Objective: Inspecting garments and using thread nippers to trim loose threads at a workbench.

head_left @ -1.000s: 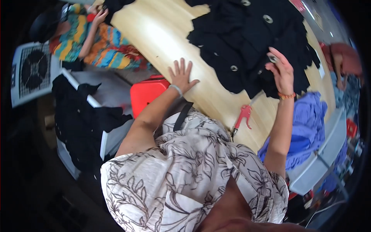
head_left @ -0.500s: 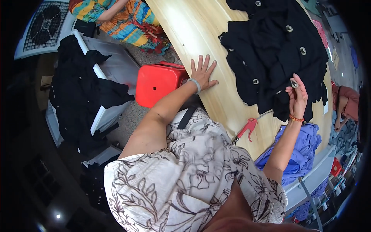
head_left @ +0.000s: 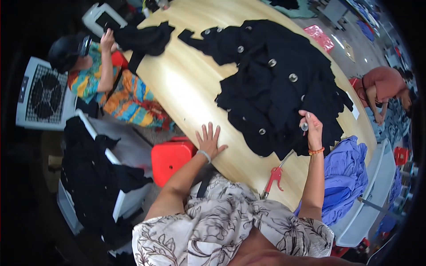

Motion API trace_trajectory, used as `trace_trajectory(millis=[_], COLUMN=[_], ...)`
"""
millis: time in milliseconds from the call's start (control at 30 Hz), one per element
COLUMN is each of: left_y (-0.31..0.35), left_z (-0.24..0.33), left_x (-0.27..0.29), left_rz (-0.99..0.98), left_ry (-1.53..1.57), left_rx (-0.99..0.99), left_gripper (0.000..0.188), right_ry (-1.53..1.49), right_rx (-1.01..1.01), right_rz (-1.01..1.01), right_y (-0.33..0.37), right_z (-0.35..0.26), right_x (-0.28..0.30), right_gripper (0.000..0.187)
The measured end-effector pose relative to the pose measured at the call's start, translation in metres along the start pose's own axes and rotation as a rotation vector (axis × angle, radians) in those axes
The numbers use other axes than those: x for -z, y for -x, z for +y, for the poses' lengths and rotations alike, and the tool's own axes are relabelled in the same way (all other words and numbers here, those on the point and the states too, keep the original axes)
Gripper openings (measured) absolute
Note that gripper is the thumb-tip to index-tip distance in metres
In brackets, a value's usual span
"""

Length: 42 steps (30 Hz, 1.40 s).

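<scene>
Across the wooden table (head_left: 177, 88) lies a heap of black garments (head_left: 266, 106) dotted with small round pale discs. My right hand (head_left: 313, 128) is over the heap's near right edge, its thumb and fingers pinched on a small shiny round disc (head_left: 304, 126). Whether this disc is attached to the cloth I cannot tell. My left hand (head_left: 209, 142) rests flat on the bare wood near the table's left edge, fingers spread, holding nothing. Between my arms lies a red air blow gun (head_left: 275, 177), its thin nozzle pointing toward the black cloth.
Purple-blue cloth (head_left: 344, 177) is bunched beside my right forearm. A red stool (head_left: 171, 163) stands left of the table, near a white bin (head_left: 113, 157) draped with black garments. Across the table's left edge, a seated co-worker (head_left: 104, 84) handles black cloth (head_left: 148, 40). Another person (head_left: 384, 86) bends at far right.
The view has tilted upward, showing more of the far table and the seated co-worker. My right hand still pinches the disc, and my left hand stays flat on the table.
</scene>
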<state>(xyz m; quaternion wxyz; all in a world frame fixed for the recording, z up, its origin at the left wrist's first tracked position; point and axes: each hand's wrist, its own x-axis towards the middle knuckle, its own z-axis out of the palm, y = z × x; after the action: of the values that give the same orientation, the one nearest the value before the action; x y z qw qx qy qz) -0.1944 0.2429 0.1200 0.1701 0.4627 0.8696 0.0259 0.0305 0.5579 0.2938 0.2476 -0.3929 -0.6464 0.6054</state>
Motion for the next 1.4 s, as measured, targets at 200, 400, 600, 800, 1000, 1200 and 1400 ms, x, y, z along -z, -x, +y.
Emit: trace_trajectory(millis=[200, 400, 600, 800, 1000, 1200, 1400], left_y=[-0.002, -0.01, -0.02, -0.077, -0.217, -0.254, -0.325], left_z=[-0.001, -0.006, -0.004, -0.017, 0.065, 0.153, 0.169], left_x=[-0.002, 0.009, 0.009, 0.051, 0.185, 0.243, 0.261], left_rz=[-0.072, -0.02, -0.02, 0.434, 0.787, 0.703, 0.275], left_ry=[-0.01, -0.072, -0.056, 0.375, 0.426, 0.191, 0.348], left_rx=[-0.009, 0.003, -0.043, -0.166, -0.594, -0.945, -0.963], left_gripper=[0.097, 0.099, 0.1, 0.074, 0.066, 0.078, 0.023], right_ry=[0.016, 0.042, 0.144, 0.942, 0.91, 0.794, 0.784], right_rx=[0.012, 0.146, 0.082, -0.069, 0.17, 0.432, 0.598], right_rz=[0.16, 0.067, 0.14, 0.284, 0.613, 0.774, 0.92], right_y=[0.004, -0.004, 0.017, 0.065, 0.06, 0.002, -0.08], right_z=[0.028, 0.013, 0.008, -0.017, -0.007, -0.084, -0.17], right_x=[0.029, 0.022, 0.057, 0.07, 0.074, 0.156, 0.151], right_gripper=[0.03, 0.025, 0.027, 0.046, 0.022, 0.023, 0.018])
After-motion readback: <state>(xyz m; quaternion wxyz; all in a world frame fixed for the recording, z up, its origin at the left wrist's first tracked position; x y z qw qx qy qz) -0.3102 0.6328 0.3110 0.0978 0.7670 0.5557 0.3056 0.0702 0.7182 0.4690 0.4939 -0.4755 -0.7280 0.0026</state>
